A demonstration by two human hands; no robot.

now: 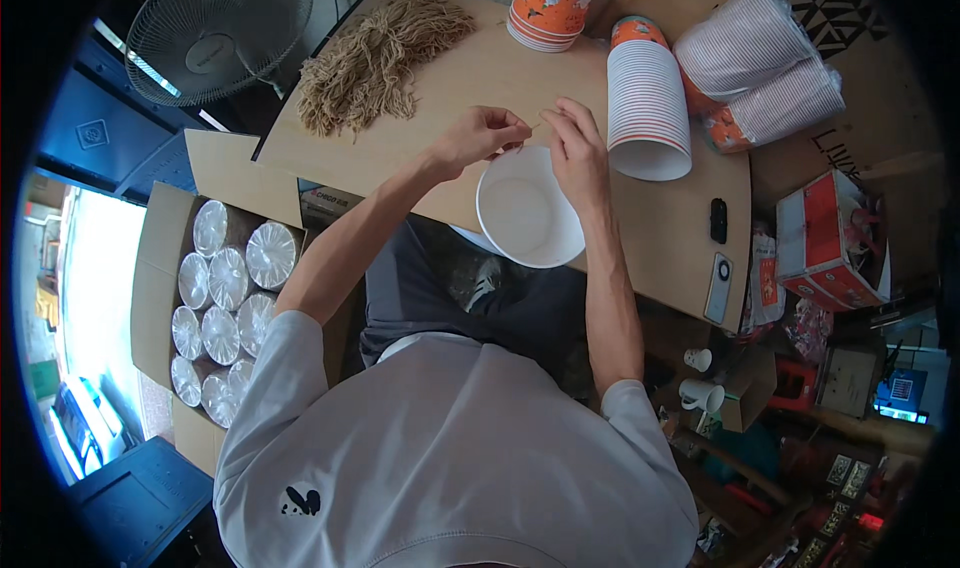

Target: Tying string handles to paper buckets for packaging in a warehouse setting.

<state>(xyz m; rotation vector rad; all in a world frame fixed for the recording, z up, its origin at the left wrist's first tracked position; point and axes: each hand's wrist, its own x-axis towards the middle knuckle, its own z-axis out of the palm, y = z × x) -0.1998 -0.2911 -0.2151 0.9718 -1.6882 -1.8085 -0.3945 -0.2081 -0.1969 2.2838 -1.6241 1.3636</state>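
A white paper bucket [530, 208] lies tilted at the table's front edge, its open mouth facing me. My left hand [486, 134] is closed in a pinch at the bucket's far rim; what its fingertips hold is too small to make out. Across from it, my right hand [578, 153] is closed, thumb and fingers pinching a thin brownish string beside the rim. Only a short bit of that string shows between the hands. A heap of tan twine strands [385, 58] lies at the far left of the table.
Nested paper buckets [648, 108] lie on their side at the right; another stack [552, 13] stands behind. Wrapped stacks [760, 63] lie far right. A black object [718, 221] and a phone [718, 286] rest near the right edge. Left are a carton [165, 278] of wrapped stacks and a fan [215, 43].
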